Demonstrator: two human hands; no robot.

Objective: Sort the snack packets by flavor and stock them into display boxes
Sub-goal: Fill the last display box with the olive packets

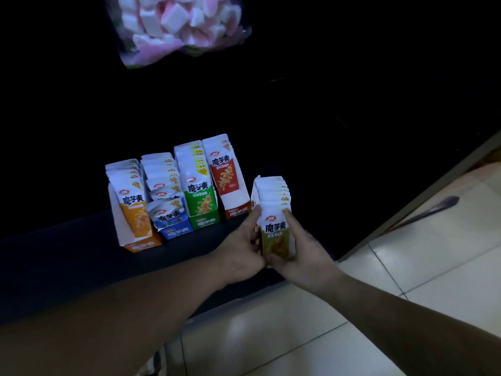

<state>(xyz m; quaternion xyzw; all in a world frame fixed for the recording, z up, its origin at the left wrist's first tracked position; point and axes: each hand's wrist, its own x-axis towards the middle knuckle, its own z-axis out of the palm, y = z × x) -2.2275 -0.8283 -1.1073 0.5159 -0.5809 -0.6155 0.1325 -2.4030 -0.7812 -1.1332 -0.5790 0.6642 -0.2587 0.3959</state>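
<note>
Fingers of the left hand (238, 251) and the right hand (305, 255) curl round a stack of olive packets (275, 229) from both sides, just right of the frame's centre. Left of it, on the dark shelf (81, 256), stand the orange box (141, 245), blue box (176, 232), green box (205, 221) and red box (237, 212), all holding packets.

Glossy white plastic-film snack packets (276, 226); printed cardboard display boxes (141, 244), matt. Smooth, shiny pale floor tiles (433, 267). Clear crinkled plastic bag of pink-white sweets (179, 25).

Dim, near-black surroundings; floor tiles (423, 270) brightest (lower right); candy bag (179, 25) blurred.
</note>
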